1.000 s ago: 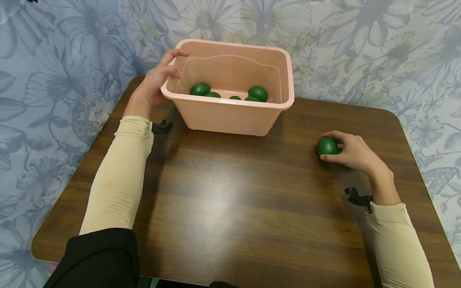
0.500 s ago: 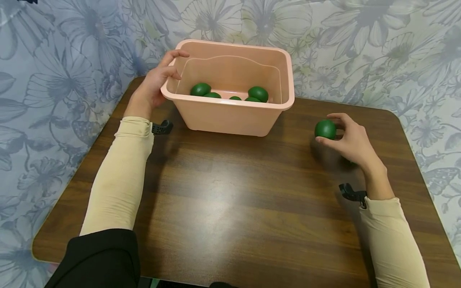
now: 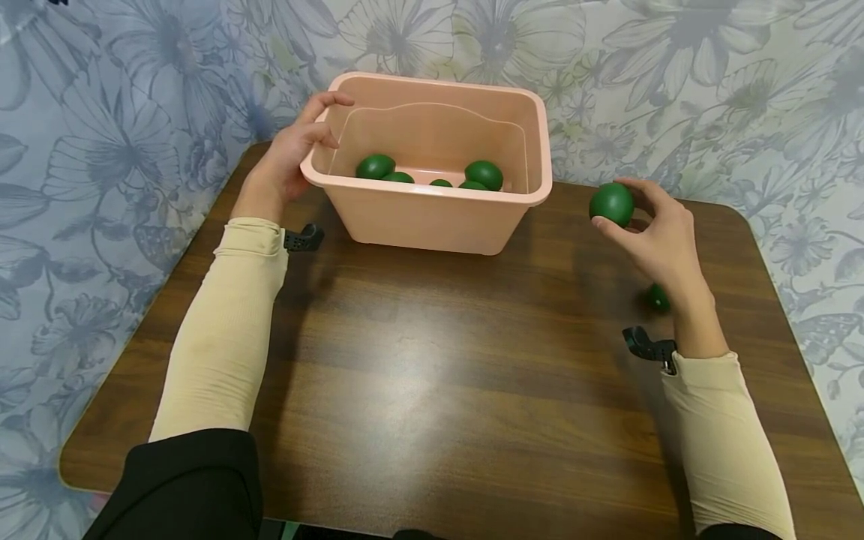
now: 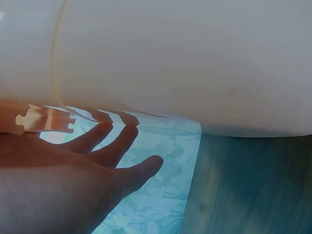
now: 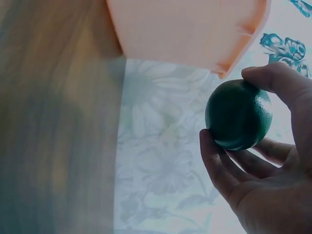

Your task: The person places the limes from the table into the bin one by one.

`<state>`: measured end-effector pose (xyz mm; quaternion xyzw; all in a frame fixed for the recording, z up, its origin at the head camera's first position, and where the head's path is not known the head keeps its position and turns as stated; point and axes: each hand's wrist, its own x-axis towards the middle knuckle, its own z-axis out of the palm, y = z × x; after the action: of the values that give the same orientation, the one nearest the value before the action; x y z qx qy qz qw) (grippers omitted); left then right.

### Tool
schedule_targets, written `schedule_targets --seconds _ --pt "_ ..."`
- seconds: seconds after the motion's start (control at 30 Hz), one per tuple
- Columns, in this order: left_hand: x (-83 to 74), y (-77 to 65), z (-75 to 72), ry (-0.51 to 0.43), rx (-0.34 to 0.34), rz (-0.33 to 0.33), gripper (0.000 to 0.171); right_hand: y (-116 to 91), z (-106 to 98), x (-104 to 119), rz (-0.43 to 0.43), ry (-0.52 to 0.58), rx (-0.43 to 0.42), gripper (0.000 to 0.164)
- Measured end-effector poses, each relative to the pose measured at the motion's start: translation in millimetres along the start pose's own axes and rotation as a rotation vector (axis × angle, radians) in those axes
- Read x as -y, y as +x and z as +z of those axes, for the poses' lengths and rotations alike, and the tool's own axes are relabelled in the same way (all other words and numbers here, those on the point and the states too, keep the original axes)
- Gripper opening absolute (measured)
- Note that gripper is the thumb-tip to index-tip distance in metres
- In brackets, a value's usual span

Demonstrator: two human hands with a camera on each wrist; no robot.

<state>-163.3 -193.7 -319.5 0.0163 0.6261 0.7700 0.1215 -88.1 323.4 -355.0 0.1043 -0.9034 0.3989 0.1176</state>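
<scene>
My right hand (image 3: 664,236) pinches a dark green, shiny, roundish avocado-like fruit (image 3: 611,205) between thumb and fingers, raised over the table to the right of the bin. In the right wrist view the same fruit (image 5: 239,114) shows a slightly dimpled glint. A pink plastic bin (image 3: 425,221) stands at the back of the table. My left hand (image 3: 286,157) grips its left rim, with two digits over the edge and the others hidden below it. Several similar green fruits (image 3: 484,175) lie inside the bin, partly hidden by its front wall.
One more green fruit (image 3: 658,298) rests on the brown wooden table (image 3: 432,360), partly covered by my right wrist. Flower-patterned wallpaper (image 3: 675,90) rises close behind the bin and along both sides of the table.
My right hand has lifted the green fruit off the table and moved it towards the back. Another fruit has come into sight beside the wrist. The left hand and bin have stayed still.
</scene>
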Motion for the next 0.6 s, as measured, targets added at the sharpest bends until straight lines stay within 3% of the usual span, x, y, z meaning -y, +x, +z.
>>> schedule_targets --seconds 0.27,0.5,0.6 --pt "-0.4 0.6 -1.2 0.027 0.015 -0.009 0.067 11.0 3.4 16.1 -0.031 0.072 -0.041 0.067" --pt "-2.0 1.9 -4.4 0.067 0.026 -0.040 0.078 8.6 2.5 69.1 -0.098 0.179 -0.113 0.058" --pt "-1.8 2.5 -4.2 0.071 0.029 -0.042 0.080 12.2 4.7 76.0 -0.107 0.186 -0.117 0.058"
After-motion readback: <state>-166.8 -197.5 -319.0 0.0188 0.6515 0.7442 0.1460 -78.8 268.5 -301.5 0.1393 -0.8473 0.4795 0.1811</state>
